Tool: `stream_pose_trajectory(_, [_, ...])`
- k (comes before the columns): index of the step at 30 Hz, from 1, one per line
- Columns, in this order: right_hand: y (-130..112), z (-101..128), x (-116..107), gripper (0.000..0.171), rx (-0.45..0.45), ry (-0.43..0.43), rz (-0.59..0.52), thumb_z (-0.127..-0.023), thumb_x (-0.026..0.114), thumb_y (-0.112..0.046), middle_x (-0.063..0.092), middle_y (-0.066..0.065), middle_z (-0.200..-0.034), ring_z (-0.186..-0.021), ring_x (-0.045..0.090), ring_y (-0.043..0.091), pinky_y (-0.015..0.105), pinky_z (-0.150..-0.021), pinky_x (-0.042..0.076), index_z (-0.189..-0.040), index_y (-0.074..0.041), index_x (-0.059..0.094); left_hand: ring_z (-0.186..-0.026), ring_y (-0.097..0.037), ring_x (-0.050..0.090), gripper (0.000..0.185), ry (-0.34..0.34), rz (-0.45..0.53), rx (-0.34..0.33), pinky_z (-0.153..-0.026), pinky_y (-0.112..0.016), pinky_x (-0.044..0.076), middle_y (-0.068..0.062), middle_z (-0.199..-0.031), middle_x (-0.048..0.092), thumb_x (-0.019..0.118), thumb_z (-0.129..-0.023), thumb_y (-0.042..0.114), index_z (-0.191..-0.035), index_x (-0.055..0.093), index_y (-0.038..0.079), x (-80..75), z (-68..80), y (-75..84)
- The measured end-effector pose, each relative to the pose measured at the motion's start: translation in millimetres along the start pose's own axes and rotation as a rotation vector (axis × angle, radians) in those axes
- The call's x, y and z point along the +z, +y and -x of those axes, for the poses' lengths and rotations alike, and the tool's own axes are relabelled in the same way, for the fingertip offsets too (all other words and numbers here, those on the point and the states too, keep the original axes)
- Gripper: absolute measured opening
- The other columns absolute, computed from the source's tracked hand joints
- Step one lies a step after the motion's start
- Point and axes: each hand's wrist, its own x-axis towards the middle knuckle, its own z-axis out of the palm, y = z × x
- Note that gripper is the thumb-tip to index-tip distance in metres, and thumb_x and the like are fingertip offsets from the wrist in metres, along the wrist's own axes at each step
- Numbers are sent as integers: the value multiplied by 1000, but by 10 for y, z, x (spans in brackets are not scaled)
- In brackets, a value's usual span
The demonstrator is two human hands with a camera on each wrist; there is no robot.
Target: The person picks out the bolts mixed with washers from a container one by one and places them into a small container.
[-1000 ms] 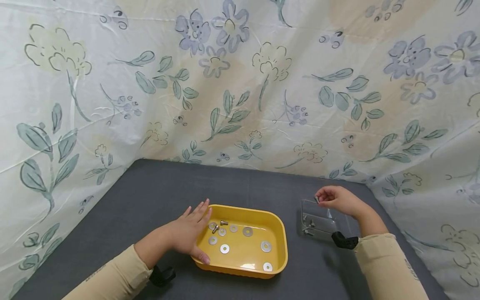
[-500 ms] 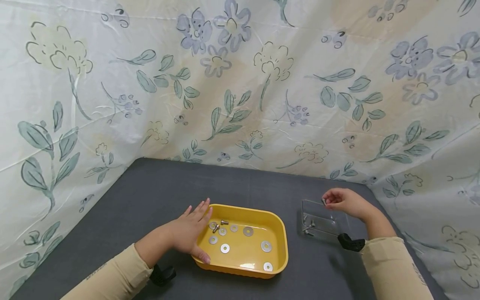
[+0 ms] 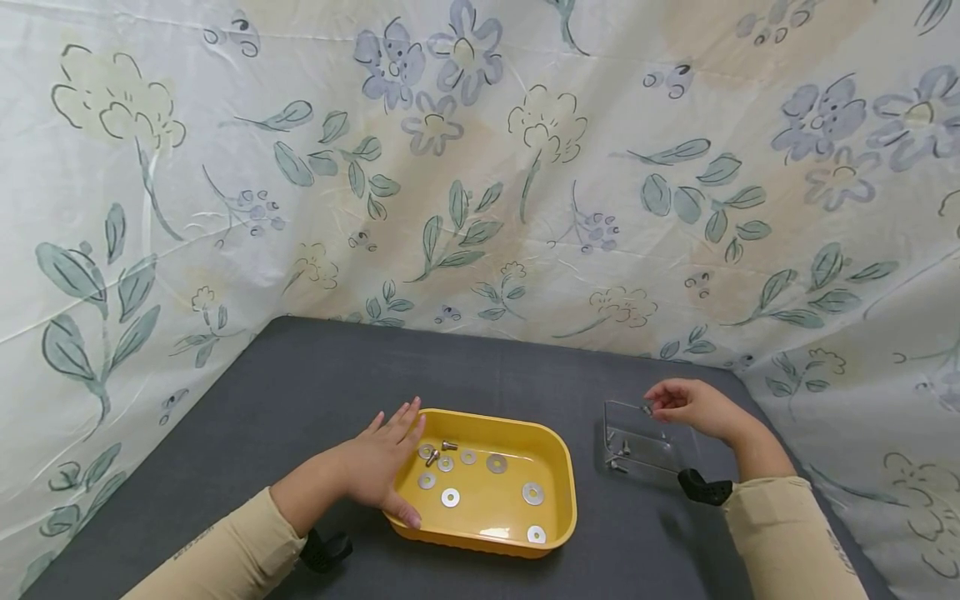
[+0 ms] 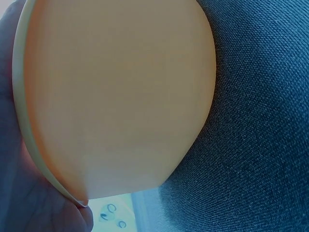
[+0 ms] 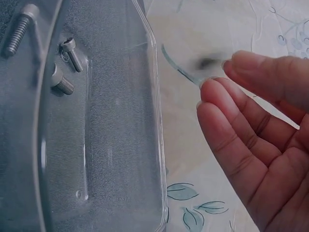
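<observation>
My left hand (image 3: 367,471) rests on the left end of a yellow tray (image 3: 487,419), fingers straight along the rim, thumb at the near edge. Inside lie several flat washers (image 3: 449,497) and two socket-head screws (image 3: 449,446). To the right, my right hand (image 3: 693,408) hovers over a clear plastic box (image 3: 651,450). Its thumb and fingertips stand slightly parted. A small dark blurred screw (image 5: 206,63) shows just off the fingertips in the right wrist view. Several socket-head screws (image 5: 72,54) lie in the box.
A dark grey cloth (image 3: 360,358) covers the table. Flower-patterned curtains (image 3: 480,208) hang behind it and at both sides. The yellow tray's outer wall (image 4: 120,96) fills much of the left wrist view.
My right hand has shifted a little to the right over the clear box, and its pinch on the screw has loosened, letting it go. My left hand has stayed on the tray.
</observation>
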Motion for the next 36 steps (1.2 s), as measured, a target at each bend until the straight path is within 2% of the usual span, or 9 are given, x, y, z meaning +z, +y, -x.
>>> stream_pose_trajectory(5, [-17, -1, 13, 29, 12, 0, 1, -85, 65, -12, 61, 12, -93, -86, 58, 21, 34, -72, 51, -109, 3, 58, -139, -26, -5, 133, -1, -7, -1, -109, -52, 6, -11, -151, -14, 48, -52, 89, -147, 6, 5, -1, 0, 4])
stream_pose_trajectory(10, [-46, 6, 19, 30, 22, 8, -16, -85, 64, -11, 62, 9, -93, -90, 59, 28, 38, -76, 51, -110, 4, 58, -139, -27, -4, 133, -5, 0, -1, -108, -53, 5, -11, -151, -14, 48, -52, 88, -147, 7, 4, -16, 3, 19])
stream_pose_trajectory(13, [-68, 11, 13, 31, 18, 13, -25, -86, 64, -12, 62, 10, -94, -92, 59, 30, 37, -76, 50, -111, 4, 57, -139, -28, -4, 133, -6, -1, -1, -108, -53, 6, -11, -151, -14, 48, -52, 88, -147, 7, 4, -22, 7, 23])
stream_pose_trajectory(19, [-90, 5, 0, 33, 11, 15, -29, -86, 63, -15, 62, 11, -94, -87, 60, 21, 38, -77, 50, -112, 4, 57, -139, -28, -3, 133, -4, -4, 2, -109, -53, 5, -11, -151, -14, 47, -53, 89, -147, 6, 4, -13, 5, 16])
stream_pose_trajectory(23, [-106, -12, 6, 33, 7, 19, -14, -87, 63, -16, 62, 9, -94, -86, 60, 17, 34, -75, 51, -112, 3, 58, -139, -29, -3, 131, 0, -4, 7, -108, -53, 5, -12, -151, -14, 49, -54, 87, -146, 6, 3, -8, 3, 7])
stream_pose_trajectory(28, [-168, -50, 43, 30, -11, 23, 10, -87, 63, -16, 63, 9, -93, -87, 61, 19, 28, -72, 51, -110, 2, 59, -139, -29, -3, 131, -3, 1, 10, -108, -53, 5, -12, -151, -14, 50, -55, 86, -146, 6, 3, -12, 3, 8])
stream_pose_trajectory(36, [-361, -176, 172, 26, -61, -13, 35, -87, 64, -17, 62, 7, -94, -87, 60, 20, 28, -73, 51, -107, -2, 60, -139, -29, -3, 132, -3, -3, 5, -108, -53, 6, -12, -151, -15, 49, -54, 87, -147, 6, 4, -9, 0, 9])
